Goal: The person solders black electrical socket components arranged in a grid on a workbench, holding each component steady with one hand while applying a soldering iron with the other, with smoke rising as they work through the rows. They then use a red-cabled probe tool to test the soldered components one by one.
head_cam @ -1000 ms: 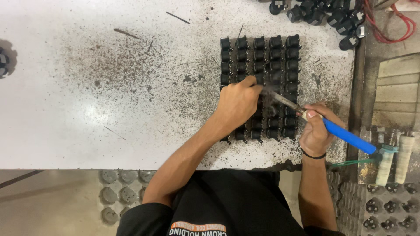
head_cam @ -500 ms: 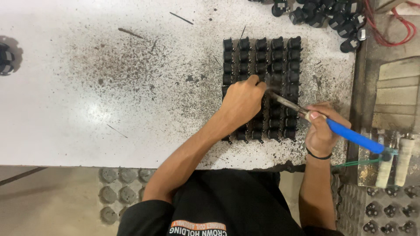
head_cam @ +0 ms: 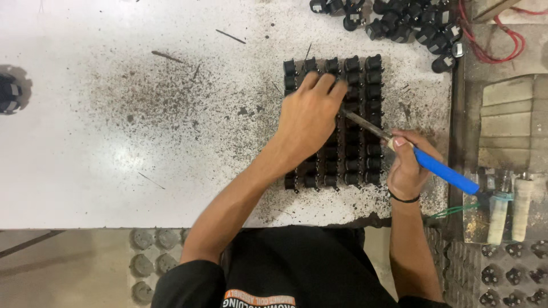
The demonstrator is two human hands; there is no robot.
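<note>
A block of several small black parts stands in rows on a white, soot-speckled table. My left hand lies on the upper middle of the block, fingers together on the parts. My right hand grips a blue-handled soldering iron at the block's right edge. The iron's metal tip points left and reaches the parts just beside my left hand. The left hand hides the parts beneath it.
A heap of loose black parts and a red wire lie at the table's far right corner. One black part sits at the left edge. Two white tubes stand right of the table. Trays of parts sit below.
My left hand has slid up the block toward its far rows. The soldering iron and my right hand have stayed at the block's right side, shifting only slightly.
</note>
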